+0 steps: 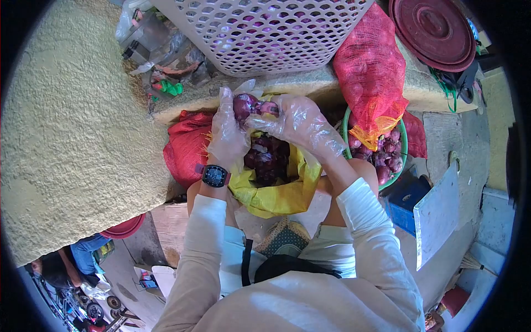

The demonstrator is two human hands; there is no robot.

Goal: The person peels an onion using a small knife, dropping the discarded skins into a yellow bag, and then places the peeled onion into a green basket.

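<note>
Both of my hands wear clear plastic gloves, and a dark watch is on my left wrist. My left hand (228,130) is closed around a red onion (243,107), thumb upright along its side. Meeting it from the right, my right hand (301,123) has its fingers curled at the onion's other end, over a pinkish-purple piece; whether this is the same onion or a second one I cannot make out. Right below them, between my knees, a yellow sack (276,198) stands with its mouth folded down and dark red onions (265,160) inside.
A white perforated crate (271,44) holding purple onions stands on the ledge ahead. To the right, a full red mesh bag (369,61) hangs over a green basin (405,141) of onions. A red sack (185,146) lies at left; a blue crate (406,202) stands at right.
</note>
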